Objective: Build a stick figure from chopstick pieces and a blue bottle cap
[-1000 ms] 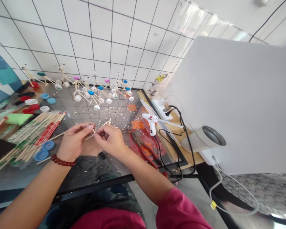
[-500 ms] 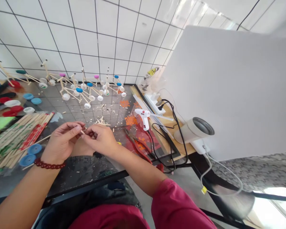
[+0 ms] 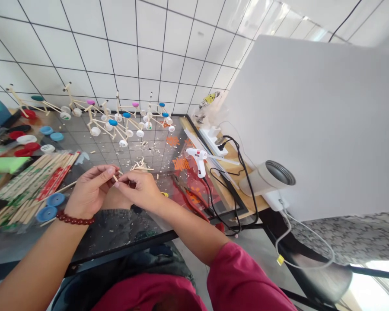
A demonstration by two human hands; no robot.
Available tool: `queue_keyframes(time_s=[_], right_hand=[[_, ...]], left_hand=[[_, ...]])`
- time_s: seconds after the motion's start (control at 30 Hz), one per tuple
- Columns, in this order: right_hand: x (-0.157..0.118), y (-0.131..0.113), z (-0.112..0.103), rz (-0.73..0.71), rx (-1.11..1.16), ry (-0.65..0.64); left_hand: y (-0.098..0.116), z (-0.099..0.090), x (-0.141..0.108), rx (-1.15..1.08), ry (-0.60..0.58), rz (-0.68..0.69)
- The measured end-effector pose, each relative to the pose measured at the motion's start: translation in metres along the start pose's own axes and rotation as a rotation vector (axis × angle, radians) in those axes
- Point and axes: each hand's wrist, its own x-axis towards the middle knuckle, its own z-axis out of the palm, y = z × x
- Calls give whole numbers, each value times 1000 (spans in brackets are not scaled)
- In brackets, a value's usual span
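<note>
Wooden stick [image 3: 116, 178] in pinching grip of left hand [image 3: 88, 192], right hand [image 3: 141, 190]; scrap-strewn table [image 3: 113, 226], tiled wall [image 3: 151, 52] beyond.

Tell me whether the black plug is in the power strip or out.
In, by the look of it: the black plug sits against the white power strip, with no prongs showing.

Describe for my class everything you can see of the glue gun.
The glue gun is white, apparently plastic, and pistol-shaped, with small red markings on its side. It lies on its side at the edge of a red sheet, nozzle pointing left, handle toward the person. A pale, translucent glue stick protrudes from its rear, and a black cord leaves its handle. Neither the left hand nor the right hand touches it.
</note>
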Motion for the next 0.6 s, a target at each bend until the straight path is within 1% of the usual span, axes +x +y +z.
queue_keyframes(time_s=[0.07, 0.17, 0.3, 0.37, 0.47, 0.6], right_hand=[[0, 0, -2, 21, 29, -3], [2, -2, -8, 72, 123, -6], [7, -1, -19, 172, 249, 68], [9, 1, -21, 193, 281, 81], [8, 3, -20, 168, 297, 37], [5, 1, -16, 157, 300, -66]], left_hand=[[0, -1, -1, 9, -24, -9], [-1, -2, -1, -5, -48, 13], [-4, -3, 2, -18, -36, -5], [-4, -3, 3, -19, -36, -23], [-4, -3, 3, -25, -42, -35], [-3, -1, 1, -31, -68, -31]])
